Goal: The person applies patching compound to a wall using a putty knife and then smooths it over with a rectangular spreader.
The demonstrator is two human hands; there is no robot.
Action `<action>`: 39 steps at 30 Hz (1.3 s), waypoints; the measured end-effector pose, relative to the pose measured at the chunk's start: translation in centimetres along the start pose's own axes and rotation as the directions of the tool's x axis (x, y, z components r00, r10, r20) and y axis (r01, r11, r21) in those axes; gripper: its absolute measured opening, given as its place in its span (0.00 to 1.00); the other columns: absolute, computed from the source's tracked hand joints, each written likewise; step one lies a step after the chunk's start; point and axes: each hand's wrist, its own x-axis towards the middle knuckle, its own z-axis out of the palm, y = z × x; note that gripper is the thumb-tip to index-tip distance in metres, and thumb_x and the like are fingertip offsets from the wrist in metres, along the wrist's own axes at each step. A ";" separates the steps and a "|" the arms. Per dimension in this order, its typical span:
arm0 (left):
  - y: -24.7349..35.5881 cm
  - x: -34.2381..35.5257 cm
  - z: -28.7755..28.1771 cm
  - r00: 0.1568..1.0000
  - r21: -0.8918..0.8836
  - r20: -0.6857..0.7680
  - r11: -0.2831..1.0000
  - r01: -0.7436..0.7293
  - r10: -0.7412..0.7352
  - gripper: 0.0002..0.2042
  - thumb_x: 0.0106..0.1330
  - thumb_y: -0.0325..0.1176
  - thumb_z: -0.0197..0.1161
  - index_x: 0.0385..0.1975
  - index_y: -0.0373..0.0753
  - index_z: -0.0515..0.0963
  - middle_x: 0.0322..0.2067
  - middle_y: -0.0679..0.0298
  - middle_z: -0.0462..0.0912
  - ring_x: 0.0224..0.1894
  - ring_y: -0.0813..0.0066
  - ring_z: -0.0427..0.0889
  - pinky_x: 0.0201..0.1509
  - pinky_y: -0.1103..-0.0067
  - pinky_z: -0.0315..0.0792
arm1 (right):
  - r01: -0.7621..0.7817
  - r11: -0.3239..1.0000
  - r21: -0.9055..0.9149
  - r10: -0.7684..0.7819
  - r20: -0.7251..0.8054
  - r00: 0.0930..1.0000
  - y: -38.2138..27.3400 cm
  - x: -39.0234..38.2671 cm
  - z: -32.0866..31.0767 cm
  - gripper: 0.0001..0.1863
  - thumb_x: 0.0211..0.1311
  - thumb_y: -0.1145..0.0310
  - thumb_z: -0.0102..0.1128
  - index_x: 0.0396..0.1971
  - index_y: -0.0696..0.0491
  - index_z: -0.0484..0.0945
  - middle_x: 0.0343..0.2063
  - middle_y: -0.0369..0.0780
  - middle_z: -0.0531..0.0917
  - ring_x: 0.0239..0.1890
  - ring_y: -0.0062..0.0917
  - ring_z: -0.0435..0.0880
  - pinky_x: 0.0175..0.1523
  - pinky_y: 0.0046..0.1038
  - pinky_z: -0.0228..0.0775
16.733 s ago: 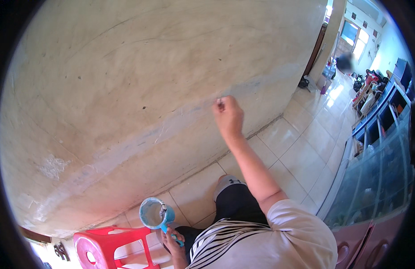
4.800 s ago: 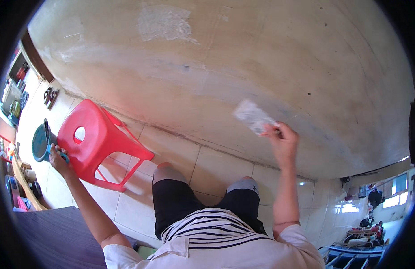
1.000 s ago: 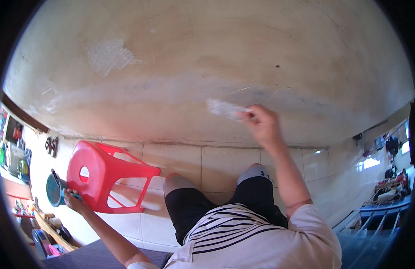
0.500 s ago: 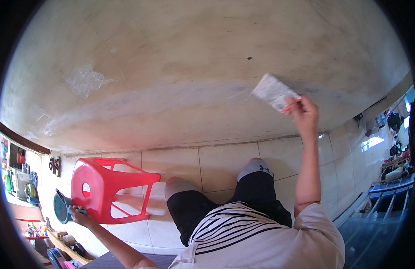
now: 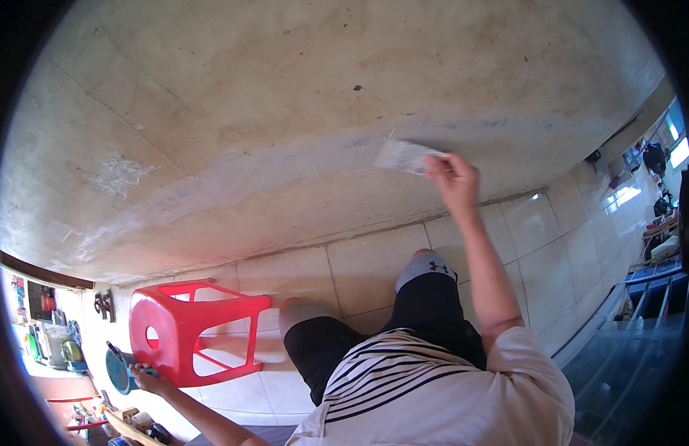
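My right hand (image 5: 454, 178) is closed round one end of a flat, pale putty scraper (image 5: 404, 156), smeared white and slightly blurred. Its blade lies against or close to the beige wall (image 5: 285, 97), along a greyish smeared band; I cannot tell whether it touches. Low on the left, my left hand (image 5: 151, 380) grips the handle of a teal plastic dipper (image 5: 118, 369), whose contents I cannot make out. Right beside that hand stands a red plastic stool (image 5: 166, 334) with a round hole in its seat.
Light floor tiles (image 5: 366, 271) meet the wall's foot in front of my knees. Dark sandals (image 5: 104, 305) are at the far left. Cluttered shelves and a wooden ledge (image 5: 129, 429) line the left edge. A bluish rack with bars (image 5: 619, 372) occupies the lower right.
My right hand and the scraper have moved left along the wall, the blade now more level. The view has shifted, so the stool and dipper appear slightly lower and further right.
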 end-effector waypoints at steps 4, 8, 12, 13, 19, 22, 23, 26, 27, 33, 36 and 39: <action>0.4 -1.3 0.6 1.000 0.038 -0.023 0.999 0.004 -0.004 0.14 0.69 0.40 0.58 0.22 0.42 0.70 0.18 0.72 0.69 0.19 0.82 0.66 0.24 0.84 0.61 | -0.109 0.990 -0.093 0.115 0.068 0.991 0.4 0.6 -7.3 0.10 0.66 0.65 0.65 0.30 0.55 0.79 0.23 0.34 0.84 0.25 0.14 0.82 0.26 0.17 0.70; -0.1 -0.4 0.6 0.999 -0.008 0.010 0.999 -0.039 0.039 0.14 0.70 0.40 0.58 0.23 0.42 0.70 0.18 0.72 0.69 0.19 0.82 0.66 0.24 0.84 0.61 | 0.090 0.995 -0.052 -0.076 0.220 0.973 -1.8 -0.2 -3.0 0.10 0.65 0.66 0.66 0.29 0.56 0.79 0.23 0.35 0.84 0.25 0.14 0.83 0.27 0.18 0.71; -1.0 1.7 -0.6 0.999 0.003 0.045 1.000 -0.013 0.013 0.14 0.70 0.40 0.57 0.23 0.42 0.70 0.18 0.71 0.69 0.19 0.83 0.66 0.23 0.84 0.60 | 0.135 0.987 -0.091 -0.096 0.348 0.933 -3.8 0.4 1.5 0.11 0.64 0.66 0.66 0.29 0.58 0.79 0.24 0.38 0.84 0.26 0.16 0.84 0.31 0.20 0.75; -1.0 0.6 0.6 1.000 0.006 0.021 1.000 -0.020 0.019 0.14 0.70 0.40 0.57 0.23 0.42 0.70 0.18 0.71 0.69 0.19 0.83 0.66 0.23 0.84 0.60 | 0.117 0.990 -0.083 -0.089 0.282 0.955 -3.4 0.7 1.1 0.10 0.65 0.66 0.66 0.30 0.57 0.79 0.24 0.37 0.84 0.26 0.15 0.83 0.30 0.18 0.74; -0.9 0.5 -0.5 0.998 -0.046 0.012 0.997 -0.059 0.060 0.11 0.70 0.39 0.57 0.28 0.40 0.73 0.21 0.70 0.73 0.20 0.82 0.69 0.23 0.85 0.65 | -0.144 0.989 -0.027 0.144 -0.007 0.990 0.8 1.0 -6.2 0.11 0.67 0.63 0.63 0.29 0.55 0.77 0.20 0.34 0.82 0.22 0.11 0.78 0.23 0.14 0.63; -0.4 0.9 0.0 0.997 -0.148 0.066 0.988 0.047 -0.038 0.09 0.70 0.37 0.57 0.31 0.39 0.73 0.24 0.69 0.75 0.19 0.82 0.71 0.20 0.85 0.64 | -0.085 0.993 -0.081 0.096 0.135 0.986 0.3 -0.5 -6.1 0.11 0.68 0.65 0.62 0.30 0.57 0.77 0.22 0.36 0.83 0.23 0.12 0.80 0.23 0.15 0.67; -0.2 -0.1 1.1 0.997 -0.157 0.056 0.986 0.059 -0.051 0.09 0.70 0.37 0.57 0.31 0.39 0.72 0.23 0.69 0.75 0.18 0.81 0.71 0.18 0.85 0.64 | -0.053 0.995 -0.084 0.068 0.195 0.978 0.3 -1.1 -5.2 0.11 0.68 0.65 0.62 0.31 0.57 0.77 0.22 0.36 0.83 0.23 0.12 0.80 0.22 0.15 0.66; -0.2 0.0 0.0 0.998 -0.132 0.055 0.990 0.048 -0.041 0.10 0.70 0.38 0.57 0.28 0.41 0.70 0.19 0.70 0.73 0.15 0.82 0.70 0.16 0.85 0.63 | -0.101 0.995 -0.021 0.102 0.326 0.940 -1.4 -3.7 0.6 0.11 0.68 0.65 0.62 0.31 0.57 0.77 0.22 0.36 0.83 0.23 0.12 0.80 0.23 0.15 0.67; -0.3 -0.1 0.0 0.999 -0.154 0.036 0.988 0.031 -0.025 0.11 0.70 0.38 0.58 0.27 0.42 0.69 0.17 0.70 0.72 0.14 0.82 0.69 0.15 0.85 0.62 | -0.114 0.993 -0.010 0.109 0.385 0.916 -2.0 -4.8 2.2 0.11 0.68 0.65 0.62 0.31 0.57 0.77 0.22 0.36 0.83 0.23 0.12 0.80 0.24 0.16 0.67; 2.0 -2.0 1.5 1.000 -0.252 0.025 0.968 0.010 -0.004 0.12 0.71 0.38 0.58 0.26 0.42 0.67 0.15 0.69 0.70 0.13 0.82 0.69 0.14 0.84 0.63 | -0.293 0.948 0.124 0.156 0.621 0.768 -5.7 -10.0 7.9 0.12 0.69 0.64 0.61 0.31 0.57 0.76 0.23 0.36 0.83 0.24 0.14 0.81 0.26 0.17 0.71; 3.0 -2.6 1.7 0.997 -0.292 0.055 0.956 -0.033 0.051 0.12 0.71 0.39 0.58 0.28 0.42 0.67 0.16 0.68 0.70 0.13 0.81 0.69 0.14 0.83 0.64 | -0.372 0.916 0.151 0.177 0.679 0.712 -8.2 -11.7 9.0 0.13 0.70 0.63 0.59 0.31 0.57 0.75 0.24 0.37 0.83 0.24 0.15 0.81 0.27 0.18 0.72; 6.3 -4.3 2.4 0.992 -0.299 0.105 0.954 -0.036 0.071 0.12 0.71 0.39 0.58 0.29 0.42 0.67 0.16 0.68 0.70 0.12 0.81 0.68 0.14 0.83 0.64 | -0.420 0.893 0.161 0.199 0.696 0.690 -10.0 -12.7 9.2 0.12 0.70 0.63 0.59 0.31 0.57 0.75 0.24 0.38 0.84 0.24 0.15 0.81 0.27 0.19 0.73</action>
